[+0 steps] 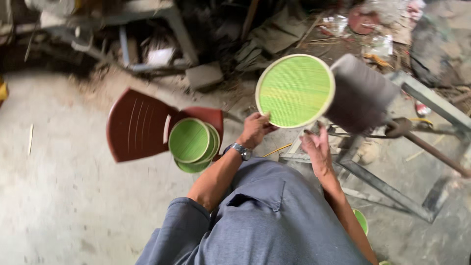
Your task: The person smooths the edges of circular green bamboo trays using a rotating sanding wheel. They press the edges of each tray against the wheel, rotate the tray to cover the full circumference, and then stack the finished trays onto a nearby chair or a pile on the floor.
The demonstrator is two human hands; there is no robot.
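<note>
— Where's the green tray [295,91]?

— I see it tilted against the spinning grey drum [362,93], rim touching. Left hand [255,130] pinches its lower edge; right hand [318,149] hangs spread just below the drum, holding nothing.

— Advice?

— I'd keep contact light and fingers off the drum. Stacked green trays [193,144] sit on the red chair [140,125], left of it.

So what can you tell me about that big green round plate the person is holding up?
The green plate is a flat round disc with a pale cream rim. Its bright green face is covered in fine parallel lines, like woven or pressed strips. It is held up, face toward the camera, with its right edge against a blurred grey wheel on a metal stand. The left hand grips its lower edge; the right hand is open just below, not touching it.
</note>
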